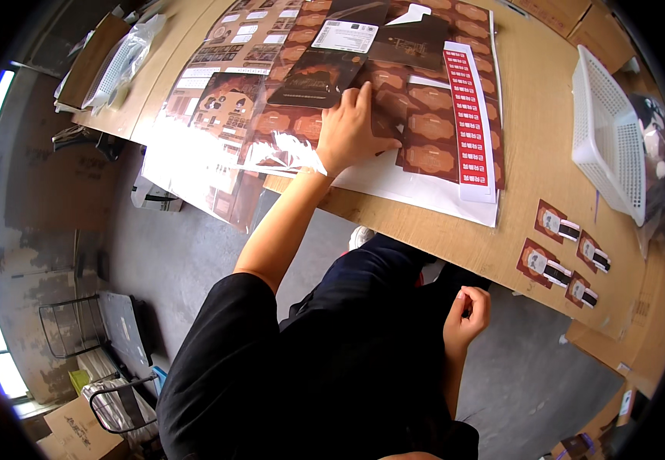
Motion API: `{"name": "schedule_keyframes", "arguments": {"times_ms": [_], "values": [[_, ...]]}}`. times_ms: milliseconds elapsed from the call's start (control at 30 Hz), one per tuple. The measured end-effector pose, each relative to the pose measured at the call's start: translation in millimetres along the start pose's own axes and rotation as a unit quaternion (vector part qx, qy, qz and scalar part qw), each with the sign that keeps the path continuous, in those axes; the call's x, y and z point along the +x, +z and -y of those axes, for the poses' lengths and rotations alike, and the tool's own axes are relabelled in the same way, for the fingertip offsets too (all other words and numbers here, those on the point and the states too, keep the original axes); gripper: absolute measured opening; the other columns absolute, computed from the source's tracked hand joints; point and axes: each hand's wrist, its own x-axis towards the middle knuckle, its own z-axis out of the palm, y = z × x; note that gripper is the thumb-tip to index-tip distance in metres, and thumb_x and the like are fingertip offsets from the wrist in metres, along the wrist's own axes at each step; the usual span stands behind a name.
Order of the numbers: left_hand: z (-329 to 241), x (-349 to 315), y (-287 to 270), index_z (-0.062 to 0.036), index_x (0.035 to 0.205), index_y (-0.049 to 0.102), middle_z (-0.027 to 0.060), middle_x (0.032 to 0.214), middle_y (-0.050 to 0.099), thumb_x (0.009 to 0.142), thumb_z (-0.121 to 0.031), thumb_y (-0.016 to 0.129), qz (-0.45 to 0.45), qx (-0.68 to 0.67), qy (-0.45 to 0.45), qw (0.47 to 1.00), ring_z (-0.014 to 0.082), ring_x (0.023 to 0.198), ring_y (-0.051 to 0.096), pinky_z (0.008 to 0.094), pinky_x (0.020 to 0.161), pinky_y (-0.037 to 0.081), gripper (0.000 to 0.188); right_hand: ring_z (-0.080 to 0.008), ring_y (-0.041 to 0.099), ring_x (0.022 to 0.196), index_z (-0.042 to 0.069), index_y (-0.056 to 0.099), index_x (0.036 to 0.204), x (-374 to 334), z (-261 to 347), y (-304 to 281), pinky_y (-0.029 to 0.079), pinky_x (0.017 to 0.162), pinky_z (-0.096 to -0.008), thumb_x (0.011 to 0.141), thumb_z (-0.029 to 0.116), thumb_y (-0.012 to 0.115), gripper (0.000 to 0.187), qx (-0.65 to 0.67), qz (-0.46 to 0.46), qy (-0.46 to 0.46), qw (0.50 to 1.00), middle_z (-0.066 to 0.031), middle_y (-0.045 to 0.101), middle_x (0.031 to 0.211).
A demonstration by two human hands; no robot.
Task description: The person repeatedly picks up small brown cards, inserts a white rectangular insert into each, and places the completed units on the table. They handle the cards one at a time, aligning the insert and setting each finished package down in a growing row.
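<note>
My left hand reaches over the table with fingers stretched and thumb apart. It lies on a sheet of brown printed labels, its fingertips beside a dark brown card. Whether it pins a dark piece partly beneath it is hidden. A white printed label lies by that card's far end. To the hand's right runs a white strip of red stickers. My right hand is curled closed near my lap, below the table's front edge; its inside is mostly hidden.
Several small brown cards with black-and-white pieces lie at the table's right. Behind them stands a white perforated basket. Glossy clear film overhangs the front edge. A plastic-wrapped white basket sits far left; carts stand on the floor.
</note>
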Motion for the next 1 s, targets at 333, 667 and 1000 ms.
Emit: {"name": "schedule_keyframes", "arguments": {"times_ms": [333,667,1000], "values": [[7.9,-46.9,-20.0,0.0004,0.108,0.049,0.0021,0.076,0.052,0.076,-0.010,0.059,0.096,-0.614,-0.254,0.741,0.0089,0.060,0.048,0.0203,0.052,0.040,0.035,-0.0104,0.040,0.049,0.002,0.056,0.081,-11.4,-4.3,-3.6,0.031,0.042,-0.0209,0.074,-0.004,0.055,0.009,-0.007,-0.003,0.025,1.000,-0.0065,0.053,0.073],[-23.4,-65.1,-15.1,0.0006,0.079,0.053,0.0016,0.062,0.049,0.079,-0.012,0.054,0.039,-0.544,-0.257,0.798,0.0084,0.053,0.047,0.0203,0.045,0.036,0.013,-0.0093,0.041,0.048,0.002,0.056,0.081,5.3,9.9,7.4,0.032,0.042,-0.0201,0.071,-0.007,0.056,0.014,0.028,0.029,-0.011,0.999,-0.0060,0.054,0.074],[1.7,-85.7,-1.3,-0.0013,0.099,0.049,0.0071,0.088,0.057,0.078,-0.006,0.048,0.018,-0.726,-0.267,0.634,0.0145,0.075,0.056,0.0242,0.059,0.045,0.021,-0.0257,0.059,0.080,-0.003,0.057,0.086,37.1,51.3,40.8,0.049,0.069,-0.0329,0.063,-0.009,0.056,0.024,0.081,0.116,-0.216,0.966,-0.0123,0.057,0.086]]}}
